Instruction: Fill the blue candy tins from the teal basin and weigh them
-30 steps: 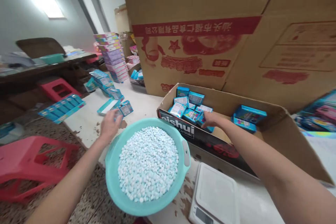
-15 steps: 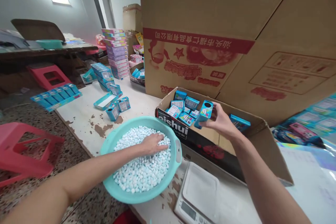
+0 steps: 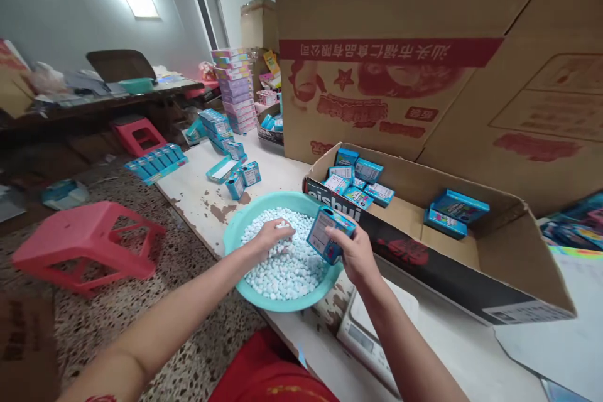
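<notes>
A turquoise basin (image 3: 232, 235) full of small white and pale-blue candies (image 3: 282, 276) stands at the table's edge. My left hand (image 3: 273, 235) is cupped just over the candies, its fingers curled round a small heap of them. Above the basin's right side, my right hand (image 3: 355, 251) grips a small blue carton (image 3: 325, 232), tilted, with a dark round hole at its top. Right of the basin, a long open cardboard tray (image 3: 400, 251) holds several similar blue cartons (image 3: 358, 195), some piled at its left end and a few lying at its right.
A white scale (image 3: 362, 339) sits partly under my right forearm. Two small cartons (image 3: 242, 179) stand behind the basin. A big cardboard box (image 3: 391, 12) rises behind the tray. Red stools (image 3: 85, 239) stand on the floor at left, and stacked display boxes (image 3: 235, 91) farther back.
My right hand has brought the blue carton from above the tray to over the basin. My left hand, earlier spread in the candies, has closed round some and lifted slightly. The view has shifted.
</notes>
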`<state>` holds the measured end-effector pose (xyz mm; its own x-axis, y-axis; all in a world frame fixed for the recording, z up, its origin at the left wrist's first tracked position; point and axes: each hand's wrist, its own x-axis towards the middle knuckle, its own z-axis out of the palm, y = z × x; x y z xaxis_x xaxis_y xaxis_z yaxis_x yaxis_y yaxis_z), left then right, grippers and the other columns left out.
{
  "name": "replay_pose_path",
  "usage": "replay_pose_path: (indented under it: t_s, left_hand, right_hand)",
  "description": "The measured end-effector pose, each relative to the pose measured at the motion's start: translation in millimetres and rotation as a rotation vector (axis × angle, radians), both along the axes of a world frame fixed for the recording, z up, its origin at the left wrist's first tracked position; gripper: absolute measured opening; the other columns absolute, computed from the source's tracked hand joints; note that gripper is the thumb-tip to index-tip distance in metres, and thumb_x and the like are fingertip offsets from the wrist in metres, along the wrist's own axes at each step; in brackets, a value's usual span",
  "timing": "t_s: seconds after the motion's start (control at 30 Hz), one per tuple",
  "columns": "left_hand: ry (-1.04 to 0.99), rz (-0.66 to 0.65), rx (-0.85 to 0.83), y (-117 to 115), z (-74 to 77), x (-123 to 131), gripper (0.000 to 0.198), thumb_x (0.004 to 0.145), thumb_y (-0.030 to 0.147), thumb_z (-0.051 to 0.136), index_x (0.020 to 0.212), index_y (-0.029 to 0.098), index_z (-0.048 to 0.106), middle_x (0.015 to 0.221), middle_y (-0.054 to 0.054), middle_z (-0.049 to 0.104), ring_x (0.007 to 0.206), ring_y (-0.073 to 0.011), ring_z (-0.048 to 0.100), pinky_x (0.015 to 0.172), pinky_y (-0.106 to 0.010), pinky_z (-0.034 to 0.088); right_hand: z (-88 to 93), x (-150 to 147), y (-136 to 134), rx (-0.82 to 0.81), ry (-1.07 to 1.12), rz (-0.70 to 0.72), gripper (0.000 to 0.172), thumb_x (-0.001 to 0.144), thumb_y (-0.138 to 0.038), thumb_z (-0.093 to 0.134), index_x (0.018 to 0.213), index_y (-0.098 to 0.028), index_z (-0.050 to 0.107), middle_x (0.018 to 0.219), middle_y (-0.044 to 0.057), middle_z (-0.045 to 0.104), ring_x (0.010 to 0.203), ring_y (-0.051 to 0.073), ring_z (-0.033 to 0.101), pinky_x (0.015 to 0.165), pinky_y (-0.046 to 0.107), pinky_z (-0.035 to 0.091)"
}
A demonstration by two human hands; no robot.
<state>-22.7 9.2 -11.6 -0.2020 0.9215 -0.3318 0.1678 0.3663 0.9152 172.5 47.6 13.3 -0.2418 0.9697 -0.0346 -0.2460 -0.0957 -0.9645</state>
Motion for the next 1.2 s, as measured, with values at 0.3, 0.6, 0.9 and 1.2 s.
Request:
replay_pose_path:
  t_s: [0.3, 0.6, 0.9, 1.2]
  left_hand:
    - [-0.753, 0.465, 0.372, 16, 45.6, 19, 0.036, 0.058, 0.033, 0.075, 0.082, 0.017, 0.053, 0.072, -0.001, 0.063, 0.055, -0.0139, 0.061, 0.047, -0.021, 0.047]
    - [-0.735, 0.513, 0.430, 25, 46.9, 20, 0.050, 0.052, 0.037, 0.081, 0.086, 0.020, 0.048, 0.064, 0.005, 0.058, 0.049, -0.0141, 0.060, 0.045, -0.023, 0.048]
    - [-0.688, 0.528, 0.484, 24, 53.1, 22, 0.048, 0.052, 0.036, 0.081, 0.078, 0.020, 0.045, 0.061, 0.006, 0.054, 0.047, -0.0113, 0.056, 0.047, -0.022, 0.047]
    - [-0.669, 0.484, 0.519, 25, 50.7, 25, 0.042, 0.054, 0.040, 0.080, 0.063, 0.017, 0.047, 0.053, 0.006, 0.049, 0.043, -0.0088, 0.050, 0.044, -0.020, 0.040]
  right_hand:
    - [-13.7, -30, -15, 0.538, -0.639, 0.191, 0.033, 0.069, -0.031, 0.062, 0.100, -0.020, 0.060, 0.103, 0.007, 0.066, 0.095, 0.026, 0.062, 0.083, 0.040, 0.047]
    - [6.1, -36, -15, 0.640, -0.851, 0.331, 0.027, 0.074, -0.021, 0.061, 0.101, -0.021, 0.058, 0.104, 0.007, 0.064, 0.092, 0.026, 0.062, 0.077, 0.036, 0.045]
    - [7.7, -38, -15, 0.561, -0.785, 0.252, 0.028, 0.078, -0.038, 0.065, 0.100, -0.022, 0.060, 0.100, 0.006, 0.068, 0.092, 0.027, 0.062, 0.076, 0.035, 0.044]
    - [5.3, -37, -13, 0.568, -0.712, 0.212, 0.030, 0.077, -0.040, 0.063, 0.099, -0.021, 0.062, 0.099, 0.007, 0.070, 0.092, 0.028, 0.064, 0.076, 0.036, 0.047]
